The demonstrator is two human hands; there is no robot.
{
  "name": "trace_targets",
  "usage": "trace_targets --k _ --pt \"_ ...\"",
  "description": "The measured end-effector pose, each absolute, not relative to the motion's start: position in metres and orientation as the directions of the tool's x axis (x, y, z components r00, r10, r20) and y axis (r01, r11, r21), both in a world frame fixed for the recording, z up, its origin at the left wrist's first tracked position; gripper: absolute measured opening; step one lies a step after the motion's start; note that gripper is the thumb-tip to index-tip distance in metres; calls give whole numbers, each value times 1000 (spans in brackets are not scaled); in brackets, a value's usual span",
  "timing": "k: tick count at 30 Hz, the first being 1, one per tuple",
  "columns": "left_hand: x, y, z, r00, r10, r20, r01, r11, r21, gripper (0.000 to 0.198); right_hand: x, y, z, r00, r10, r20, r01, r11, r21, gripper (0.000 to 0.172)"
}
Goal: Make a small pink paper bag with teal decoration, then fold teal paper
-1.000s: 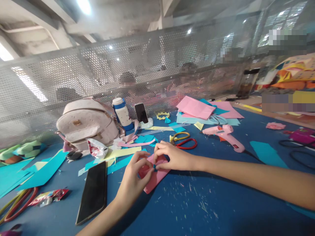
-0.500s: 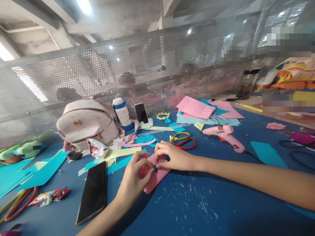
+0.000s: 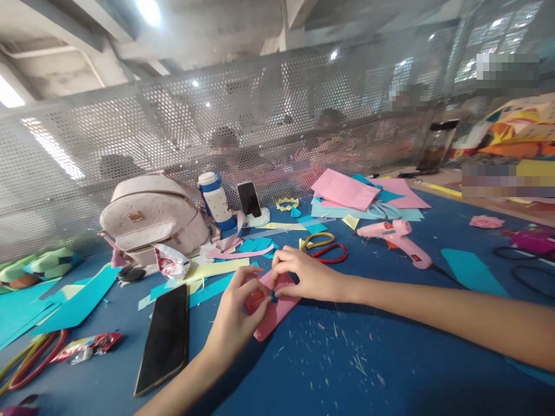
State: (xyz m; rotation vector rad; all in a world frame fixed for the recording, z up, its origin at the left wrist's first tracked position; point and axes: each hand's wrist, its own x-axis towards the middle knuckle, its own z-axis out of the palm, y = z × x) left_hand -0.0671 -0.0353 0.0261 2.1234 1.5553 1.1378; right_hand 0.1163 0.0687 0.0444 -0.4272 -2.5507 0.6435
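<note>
A folded pink paper piece (image 3: pixel 277 318) lies on the blue table under both hands. At its middle is a small blue paper piece (image 3: pixel 273 296), mostly covered by fingertips. My left hand (image 3: pixel 240 306) is closed in a pinch at the left side of the blue piece. From the right, my right hand (image 3: pixel 301 274) pinches at the same piece, thumb and fingertips together. Just beyond the right hand rest scissors (image 3: pixel 332 252) with red and yellow handles. A dark phone (image 3: pixel 165 338) lies flat to the left of my left hand.
A pink glue gun (image 3: pixel 396 237) lies to the right, its cable trailing. Paper strips (image 3: pixel 223 267), a pale backpack (image 3: pixel 151 216), a bottle (image 3: pixel 215 199) and a propped phone (image 3: pixel 249 199) stand or lie toward the perforated screen (image 3: pixel 173 127). More scissors (image 3: pixel 39 364) are at far left.
My right fingertips have shifted very slightly at the small blue piece. Both arms and the pink paper stay in nearly the same place.
</note>
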Motion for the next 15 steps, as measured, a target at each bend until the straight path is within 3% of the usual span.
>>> trace_targets --k 15 --pt "-66 -35 26 117 901 417 683 -378 625 13 116 65 47 -843 404 356 199 848 -491 11"
